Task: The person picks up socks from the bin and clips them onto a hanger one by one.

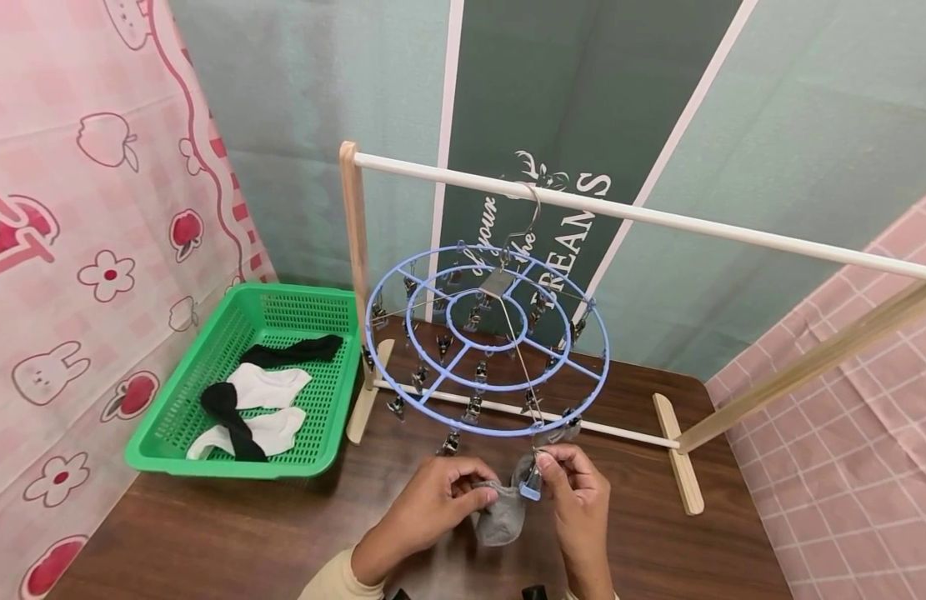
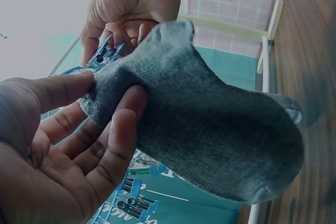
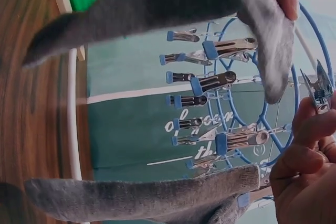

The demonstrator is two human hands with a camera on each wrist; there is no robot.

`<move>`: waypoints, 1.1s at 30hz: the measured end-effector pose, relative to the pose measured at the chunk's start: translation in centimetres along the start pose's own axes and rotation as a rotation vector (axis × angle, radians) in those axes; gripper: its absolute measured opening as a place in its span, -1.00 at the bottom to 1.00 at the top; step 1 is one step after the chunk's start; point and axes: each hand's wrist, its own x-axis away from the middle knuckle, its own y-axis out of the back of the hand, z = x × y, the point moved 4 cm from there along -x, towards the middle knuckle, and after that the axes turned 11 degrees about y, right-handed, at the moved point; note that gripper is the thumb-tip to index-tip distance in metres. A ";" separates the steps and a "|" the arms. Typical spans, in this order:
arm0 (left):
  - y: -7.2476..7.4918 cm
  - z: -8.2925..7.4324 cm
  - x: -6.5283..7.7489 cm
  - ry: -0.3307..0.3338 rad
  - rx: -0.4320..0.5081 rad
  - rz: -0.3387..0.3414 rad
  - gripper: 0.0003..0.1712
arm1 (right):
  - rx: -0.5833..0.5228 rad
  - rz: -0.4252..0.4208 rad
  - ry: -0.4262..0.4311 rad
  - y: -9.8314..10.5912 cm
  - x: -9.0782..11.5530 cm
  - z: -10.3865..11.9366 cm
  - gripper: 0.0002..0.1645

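My left hand (image 1: 440,500) pinches a grey sock (image 1: 500,523) by its cuff, thumb on one side and fingers on the other. The foot of the sock sticks out away from the palm in the left wrist view. Close beside it, my right hand (image 1: 578,496) squeezes a metal clip (image 1: 533,483) with blue tips, and the clip's jaws stand spread in the right wrist view. This clip hangs from the near edge of a round blue hanger (image 1: 463,429). A second grey sock (image 3: 147,198) hangs from a neighbouring clip of the hanger.
A wooden rack with a white top rail (image 1: 658,215) carries the hanger by its hook. Several other clips dangle around the rings. On the left of the brown table (image 1: 297,533) stands a green basket (image 1: 230,472) with white socks (image 1: 271,385) and black socks (image 1: 293,352) inside.
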 end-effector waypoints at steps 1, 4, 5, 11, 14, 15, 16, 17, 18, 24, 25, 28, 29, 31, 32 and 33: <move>0.0 -0.1 0.0 0.000 -0.004 -0.001 -0.96 | -0.011 0.004 0.000 0.0 0.0 0.0 -0.93; -0.2 -0.2 -0.1 -0.006 -0.014 0.003 -0.96 | -0.059 0.002 0.006 0.1 0.0 -0.1 -0.89; -0.2 -0.3 -0.1 -0.008 -0.014 0.008 -0.96 | -0.077 0.002 0.017 0.1 0.0 0.0 -0.88; -0.6 -0.6 -0.2 -0.015 -0.017 0.042 -0.96 | -0.150 0.001 0.066 0.0 -0.1 0.0 -0.83; -0.8 -0.7 -0.2 -0.017 -0.007 0.050 -0.96 | -0.156 0.003 0.061 0.0 0.0 -0.1 -0.81; -0.8 -0.7 -0.3 -0.018 -0.003 0.050 -0.96 | -0.155 0.002 0.056 0.0 0.0 -0.1 -0.81; -0.8 -0.8 -0.3 -0.018 0.002 0.051 -0.96 | -0.157 0.003 0.053 -0.1 0.0 -0.1 -0.80; -0.8 -0.8 -0.3 -0.018 0.006 0.052 -0.96 | -0.160 0.003 0.047 -0.1 0.0 -0.1 -0.80; -0.9 -0.8 -0.3 -0.018 0.006 0.051 -0.96 | -0.163 0.004 0.043 -0.1 0.0 -0.1 -0.80; -1.1 -0.9 -0.4 -0.020 0.017 0.055 -0.94 | -0.189 0.014 0.035 -0.3 0.1 0.1 -0.80; -1.1 -0.9 -0.4 -0.021 0.019 0.056 -0.94 | -0.187 0.014 0.034 -0.4 0.1 0.1 -0.80; -1.2 -1.0 -0.4 -0.026 0.025 0.057 -0.94 | -0.180 0.020 0.022 -0.4 0.1 0.1 -0.80; -1.2 -1.0 -0.4 -0.028 0.025 0.056 -0.94 | -0.177 0.022 0.021 -0.5 0.1 0.1 -0.80; -1.2 -1.0 -0.5 -0.032 0.025 0.050 -0.95 | -0.173 0.026 0.022 -0.5 0.1 0.1 -0.80; -1.2 -1.0 -0.5 -0.032 0.024 0.047 -0.95 | -0.172 0.027 0.022 -0.5 0.1 0.2 -0.80; -1.3 -1.0 -0.5 -0.033 0.022 0.044 -0.96 | -0.172 0.027 0.023 -0.5 0.1 0.2 -0.80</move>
